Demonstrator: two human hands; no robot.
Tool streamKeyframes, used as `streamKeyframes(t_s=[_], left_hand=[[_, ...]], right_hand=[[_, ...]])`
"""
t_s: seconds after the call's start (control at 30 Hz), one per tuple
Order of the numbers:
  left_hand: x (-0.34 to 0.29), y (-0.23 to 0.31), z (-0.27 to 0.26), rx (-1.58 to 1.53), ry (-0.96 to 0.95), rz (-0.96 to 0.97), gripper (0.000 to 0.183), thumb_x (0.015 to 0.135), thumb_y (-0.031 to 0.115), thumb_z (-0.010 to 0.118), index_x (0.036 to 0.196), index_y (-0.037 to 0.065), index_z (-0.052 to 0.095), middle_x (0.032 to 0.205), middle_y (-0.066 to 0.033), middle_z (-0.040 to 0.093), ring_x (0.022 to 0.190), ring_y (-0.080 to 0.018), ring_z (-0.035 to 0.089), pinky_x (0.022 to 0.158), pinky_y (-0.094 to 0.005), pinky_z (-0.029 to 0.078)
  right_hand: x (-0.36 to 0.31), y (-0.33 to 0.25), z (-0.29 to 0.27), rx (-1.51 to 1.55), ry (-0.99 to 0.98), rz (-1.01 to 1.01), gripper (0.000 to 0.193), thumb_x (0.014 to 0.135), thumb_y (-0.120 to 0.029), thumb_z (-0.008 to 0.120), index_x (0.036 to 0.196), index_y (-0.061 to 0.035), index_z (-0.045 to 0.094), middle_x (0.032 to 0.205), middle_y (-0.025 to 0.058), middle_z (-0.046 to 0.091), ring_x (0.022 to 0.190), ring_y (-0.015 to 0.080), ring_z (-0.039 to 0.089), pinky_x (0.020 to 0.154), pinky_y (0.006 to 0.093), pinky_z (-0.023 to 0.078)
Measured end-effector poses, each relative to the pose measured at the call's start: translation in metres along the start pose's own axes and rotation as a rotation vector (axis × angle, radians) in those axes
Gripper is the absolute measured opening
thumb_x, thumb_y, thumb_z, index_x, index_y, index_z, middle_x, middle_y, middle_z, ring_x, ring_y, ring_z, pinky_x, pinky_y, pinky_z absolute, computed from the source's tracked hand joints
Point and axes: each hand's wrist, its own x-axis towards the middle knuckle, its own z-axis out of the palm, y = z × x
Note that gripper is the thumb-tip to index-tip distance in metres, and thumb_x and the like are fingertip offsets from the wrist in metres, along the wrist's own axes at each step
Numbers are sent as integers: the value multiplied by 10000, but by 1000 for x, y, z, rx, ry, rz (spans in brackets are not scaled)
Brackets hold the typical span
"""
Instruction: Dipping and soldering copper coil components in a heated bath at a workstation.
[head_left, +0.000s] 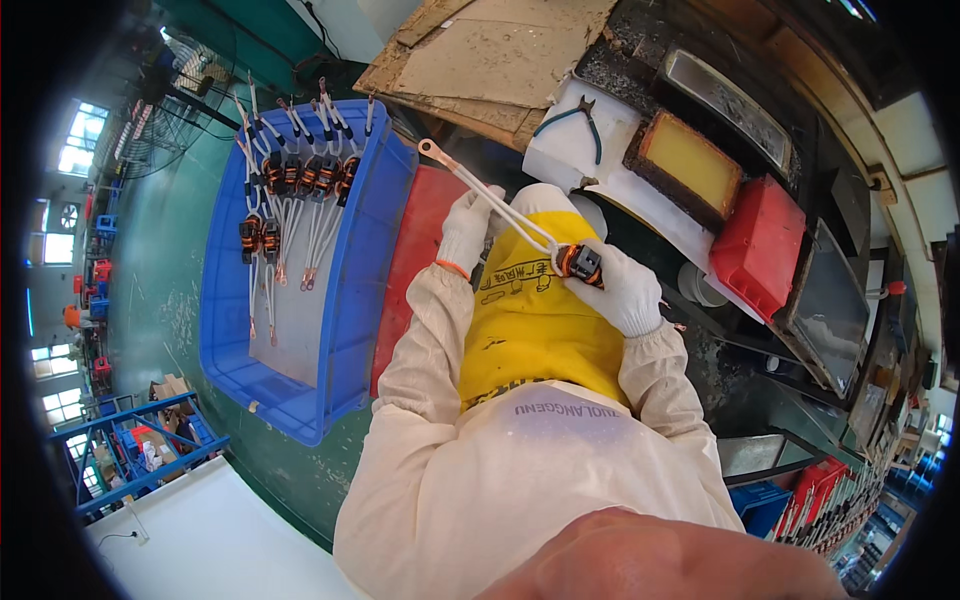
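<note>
My left hand [465,232], in a white glove, is closed around the white sleeved leads [515,217] of a wire coil. A copper ring terminal [430,150] sticks out past those fingers at the upper left. At the leads' other end is the coil body [580,264], black with orange-brown windings. My right hand [625,290], also gloved, grips that body from the right. The coil is held above a yellow cloth [535,320] over my lap. Both gloves partly hide the fingers' exact hold.
To the left, a blue plastic crate [345,270] holds several similar coils [300,175] with white leads. Cutting pliers [583,122] lie on a white surface at the upper right. Beside them are a tray with a yellow block [685,165], a metal-rimmed tray [725,100] and a red bin [760,245].
</note>
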Motion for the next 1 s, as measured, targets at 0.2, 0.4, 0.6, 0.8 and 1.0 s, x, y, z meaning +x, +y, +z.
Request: streamKeyframes(t_s=[0.2,0.4,0.6,0.8,1.0], left_hand=[[2,3,-7,24,29,106,391,1068,394,603,943,37,700,711,-17,622,572,-111,531,570,-271,461],[-17,63,-31,-40,43,205,622,1083,575,484,940,9,700,690,-32,622,549,-114,520,558,-294,493],[-22,65,-28,-130,-155,68,575,1104,495,484,988,-18,716,620,9,539,487,-80,396,461,-271,345],[-25,35,-40,-306,-3,-132,562,1087,465,507,983,-46,714,619,27,512,501,-65,356,489,-270,299],[-38,59,-33,-169,-54,9,656,1075,584,494,1082,-38,704,684,-23,630,551,-99,506,557,-289,473]], right_hand=[[0,1,-2,14,21,13,522,841,-405,828,1260,-145,657,1022,116,752,833,312,753,673,386,591],[1,1,0,17,7,1,510,836,-392,832,1250,-148,659,1005,114,749,824,316,752,666,386,590],[-2,-1,-4,17,-18,8,548,818,-373,847,1278,-155,644,1073,114,727,853,315,750,688,402,592],[-4,11,-5,63,230,-177,641,771,-288,873,1343,-156,614,1177,132,665,990,333,704,785,417,578],[-7,11,-4,48,159,-85,533,763,-272,864,1238,-139,664,1052,103,701,937,317,709,777,410,573]])
